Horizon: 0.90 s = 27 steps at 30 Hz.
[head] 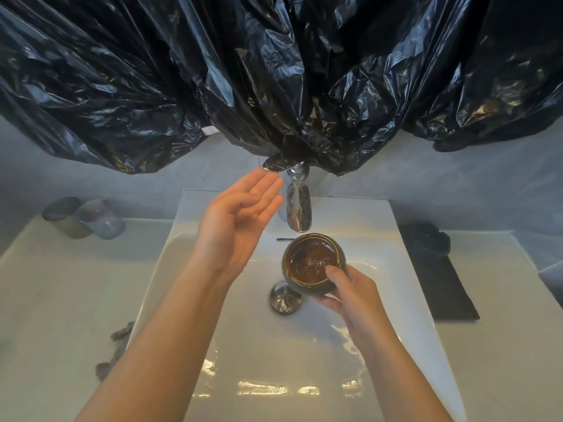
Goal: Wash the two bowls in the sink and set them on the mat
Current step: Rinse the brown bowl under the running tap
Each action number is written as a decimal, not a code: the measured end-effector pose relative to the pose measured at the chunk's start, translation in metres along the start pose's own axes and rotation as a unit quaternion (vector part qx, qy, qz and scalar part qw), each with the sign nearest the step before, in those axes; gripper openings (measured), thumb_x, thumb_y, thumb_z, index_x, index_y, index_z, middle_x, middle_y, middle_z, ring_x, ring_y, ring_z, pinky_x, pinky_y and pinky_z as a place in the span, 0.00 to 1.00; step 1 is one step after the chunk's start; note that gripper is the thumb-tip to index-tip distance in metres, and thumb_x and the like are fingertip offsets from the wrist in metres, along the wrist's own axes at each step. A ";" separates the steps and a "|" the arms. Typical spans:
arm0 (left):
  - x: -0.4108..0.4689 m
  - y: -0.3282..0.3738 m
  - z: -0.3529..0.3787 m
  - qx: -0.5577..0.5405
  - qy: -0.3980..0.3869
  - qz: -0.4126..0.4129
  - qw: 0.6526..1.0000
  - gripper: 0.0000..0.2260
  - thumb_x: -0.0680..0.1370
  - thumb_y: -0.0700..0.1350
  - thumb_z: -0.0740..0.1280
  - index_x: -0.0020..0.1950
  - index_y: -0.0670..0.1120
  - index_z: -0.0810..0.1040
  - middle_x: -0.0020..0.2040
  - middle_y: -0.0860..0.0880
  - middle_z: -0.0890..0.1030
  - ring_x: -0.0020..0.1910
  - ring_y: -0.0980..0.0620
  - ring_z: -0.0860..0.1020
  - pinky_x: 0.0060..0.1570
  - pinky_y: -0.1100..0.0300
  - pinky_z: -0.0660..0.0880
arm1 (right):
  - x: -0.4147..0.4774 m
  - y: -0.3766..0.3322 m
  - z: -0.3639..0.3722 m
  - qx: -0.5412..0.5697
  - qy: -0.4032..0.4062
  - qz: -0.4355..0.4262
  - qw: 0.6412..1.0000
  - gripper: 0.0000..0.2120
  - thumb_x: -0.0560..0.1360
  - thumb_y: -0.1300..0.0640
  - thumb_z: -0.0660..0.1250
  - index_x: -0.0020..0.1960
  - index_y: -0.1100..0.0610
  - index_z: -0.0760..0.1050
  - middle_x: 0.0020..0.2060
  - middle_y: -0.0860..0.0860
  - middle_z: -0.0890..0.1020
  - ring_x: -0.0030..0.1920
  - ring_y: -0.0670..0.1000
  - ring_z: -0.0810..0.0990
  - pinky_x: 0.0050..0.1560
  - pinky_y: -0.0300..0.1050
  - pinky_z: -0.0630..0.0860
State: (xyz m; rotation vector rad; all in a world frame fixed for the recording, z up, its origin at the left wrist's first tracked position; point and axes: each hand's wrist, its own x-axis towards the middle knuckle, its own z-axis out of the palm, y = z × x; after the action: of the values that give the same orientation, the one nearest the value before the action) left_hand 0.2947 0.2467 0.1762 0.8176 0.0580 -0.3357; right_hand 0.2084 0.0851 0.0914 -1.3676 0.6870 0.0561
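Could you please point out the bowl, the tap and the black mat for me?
bowl (304, 288): head view, its dark outer wall.
tap (299, 208): head view, its chrome spout.
black mat (441, 287): head view, its flat middle.

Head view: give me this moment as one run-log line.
right hand: grips bowl under faucet | bowl: water inside | left hand: open, raised beside faucet | mat: right of sink

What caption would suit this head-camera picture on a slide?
Right hand holds a brown bowl of water under the faucet; open left hand hovers beside it.
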 end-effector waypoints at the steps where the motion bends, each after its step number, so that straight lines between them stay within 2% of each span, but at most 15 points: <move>1: 0.000 0.000 0.000 0.002 0.000 0.000 1.000 0.31 0.66 0.34 0.60 0.71 0.37 0.66 0.67 0.40 0.74 0.64 0.43 0.76 0.68 0.49 0.70 | 0.001 0.000 0.001 -0.001 0.000 0.001 1.000 0.08 0.80 0.57 0.65 0.59 0.54 0.76 0.51 0.52 0.83 0.51 0.49 0.82 0.34 0.34 0.80; 10: 0.005 0.003 0.003 -0.007 -0.021 0.001 1.000 0.31 0.66 0.33 0.58 0.71 0.36 0.66 0.67 0.39 0.74 0.63 0.43 0.77 0.64 0.51 0.73 | 0.007 0.005 0.004 -0.002 0.000 0.004 1.000 0.11 0.80 0.58 0.65 0.61 0.58 0.77 0.54 0.56 0.84 0.56 0.53 0.82 0.38 0.36 0.82; 13: 0.006 0.002 0.004 0.000 -0.034 0.007 0.999 0.28 0.70 0.32 0.56 0.72 0.36 0.64 0.68 0.39 0.73 0.64 0.43 0.76 0.64 0.51 0.73 | 0.008 0.007 0.005 -0.002 -0.001 0.004 1.000 0.11 0.80 0.58 0.65 0.61 0.58 0.77 0.54 0.56 0.84 0.55 0.53 0.83 0.37 0.36 0.81; 16: 0.005 0.002 0.001 0.002 -0.050 0.011 0.999 0.28 0.70 0.33 0.57 0.71 0.37 0.66 0.67 0.40 0.75 0.64 0.44 0.76 0.64 0.51 0.73 | 0.009 0.008 0.004 0.003 0.000 0.001 1.000 0.11 0.80 0.59 0.65 0.61 0.58 0.78 0.53 0.57 0.84 0.54 0.52 0.83 0.37 0.36 0.81; 18: 0.002 -0.003 -0.004 0.040 -0.039 0.032 0.998 0.25 0.70 0.34 0.58 0.67 0.39 0.70 0.65 0.42 0.77 0.63 0.47 0.77 0.63 0.52 0.74 | 0.011 0.012 0.002 0.009 -0.001 0.003 1.000 0.10 0.80 0.60 0.65 0.60 0.59 0.78 0.53 0.57 0.84 0.55 0.54 0.83 0.38 0.37 0.82; 20: -0.004 -0.020 -0.016 0.153 0.011 0.098 0.983 0.17 0.72 0.35 0.60 0.59 0.43 0.76 0.55 0.47 0.83 0.57 0.49 0.81 0.60 0.53 0.76 | 0.013 0.016 -0.001 0.012 -0.003 0.005 1.000 0.10 0.80 0.60 0.64 0.60 0.59 0.78 0.53 0.57 0.84 0.55 0.55 0.83 0.40 0.39 0.83; 22: -0.014 -0.045 -0.041 0.333 0.057 0.181 0.924 0.13 0.71 0.37 0.60 0.49 0.49 0.79 0.44 0.52 0.85 0.48 0.51 0.83 0.55 0.55 0.77 | 0.017 0.021 -0.004 0.007 -0.011 -0.001 1.000 0.10 0.80 0.61 0.64 0.59 0.59 0.79 0.53 0.57 0.85 0.54 0.55 0.84 0.44 0.43 0.84; 24: -0.023 -0.069 -0.067 0.503 -0.005 0.220 0.836 0.15 0.70 0.37 0.59 0.46 0.53 0.79 0.44 0.57 0.84 0.47 0.57 0.81 0.54 0.58 0.75 | 0.022 0.025 -0.007 -0.006 -0.021 -0.008 1.000 0.10 0.80 0.61 0.63 0.58 0.59 0.80 0.51 0.57 0.86 0.52 0.54 0.85 0.49 0.49 0.84; 25: -0.025 -0.080 -0.079 0.580 -0.071 0.236 0.776 0.16 0.70 0.37 0.59 0.50 0.55 0.79 0.49 0.59 0.83 0.51 0.59 0.80 0.57 0.57 0.74 | 0.025 0.028 -0.008 -0.013 -0.027 -0.011 0.999 0.11 0.80 0.61 0.62 0.58 0.59 0.81 0.51 0.57 0.86 0.51 0.54 0.86 0.51 0.52 0.84; 27: -0.023 -0.096 -0.095 0.703 -0.196 0.270 0.628 0.21 0.70 0.39 0.63 0.60 0.57 0.75 0.58 0.59 0.80 0.61 0.59 0.75 0.69 0.48 0.67 | 0.030 0.032 -0.008 -0.024 -0.040 -0.013 0.999 0.11 0.79 0.61 0.63 0.59 0.59 0.80 0.51 0.57 0.86 0.51 0.55 0.86 0.54 0.56 0.83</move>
State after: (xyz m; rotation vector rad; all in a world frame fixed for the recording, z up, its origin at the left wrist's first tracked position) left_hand 0.2504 0.2604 0.0477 2.2375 -0.9916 0.1164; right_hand 0.2161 0.0751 0.0490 -1.4125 0.6039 0.1053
